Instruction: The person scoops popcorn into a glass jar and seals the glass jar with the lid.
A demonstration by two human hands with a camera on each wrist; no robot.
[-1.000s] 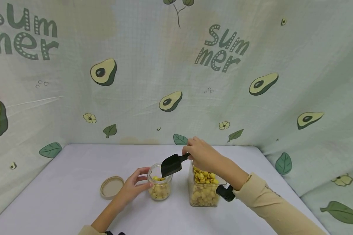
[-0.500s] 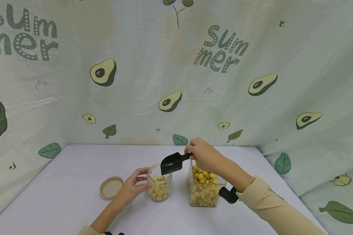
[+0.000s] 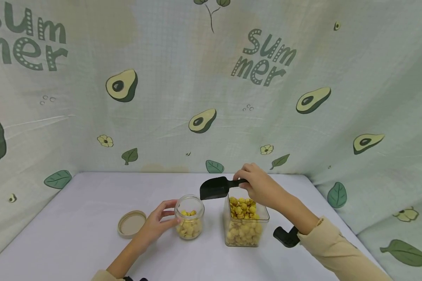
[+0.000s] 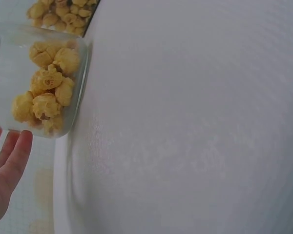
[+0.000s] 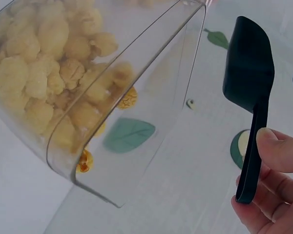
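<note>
In the head view a glass jar point(image 3: 198, 208), partly filled with yellow popcorn point(image 3: 188, 225), stands on the table. My left hand point(image 3: 160, 218) touches its left side with spread fingers and thumb; the left wrist view shows the fingertips point(image 4: 23, 141) at the glass. My right hand point(image 3: 257, 185) holds a black scoop point(image 3: 213, 188) by its handle, pinched between thumb and fingers in the right wrist view. The scoop's blade point(image 5: 249, 63) is raised, above and between the jar and a clear square container point(image 3: 263, 212) of popcorn. The inside of the blade is hidden in the head view.
A round beige lid point(image 3: 131, 224) lies on the table left of the jar, beside my left forearm. The white table point(image 3: 102, 195) ends at the back against a hanging cloth point(image 3: 161, 97) printed with avocados and leaves.
My right hand has moved the scoop to the right and slightly up, away from over the jar's mouth, and its blade is tilted down less. My left hand stays at the jar.
</note>
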